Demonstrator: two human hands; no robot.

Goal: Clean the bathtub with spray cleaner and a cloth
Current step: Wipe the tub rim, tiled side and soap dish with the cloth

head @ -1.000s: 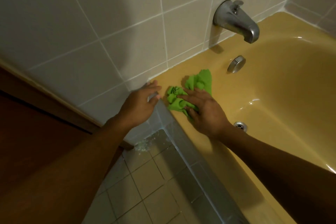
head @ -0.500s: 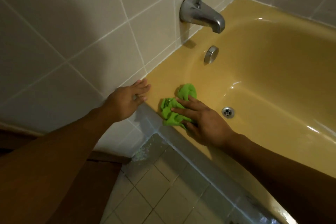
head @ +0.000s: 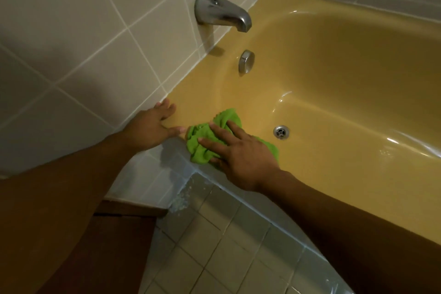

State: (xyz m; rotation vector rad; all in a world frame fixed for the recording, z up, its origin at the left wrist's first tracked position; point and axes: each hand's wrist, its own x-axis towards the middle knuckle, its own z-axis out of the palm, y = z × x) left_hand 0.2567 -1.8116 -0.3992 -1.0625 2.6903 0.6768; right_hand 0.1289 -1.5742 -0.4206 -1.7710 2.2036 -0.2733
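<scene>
Head view: right hand (head: 241,153) pressing flat, fingers spread, on bunched cloth (head: 199,154) lying on bathtub (head: 195,100) rim, left of drain (head: 281,132). Left hand (head: 152,126) bracing farther left of drain, fingers straight, holding nothing. Risks: cloth sliding off rim toward floor; bracing hand slipping if rim is wet.

The mustard-yellow bathtub (head: 200,93) carries a crumpled green cloth (head: 199,150) on its near corner ledge, directly beneath the spread fingers (head: 214,144) of the right hand (head: 243,157). Just left of those fingers, the left hand (head: 148,129) rests on the same ledge.
</scene>
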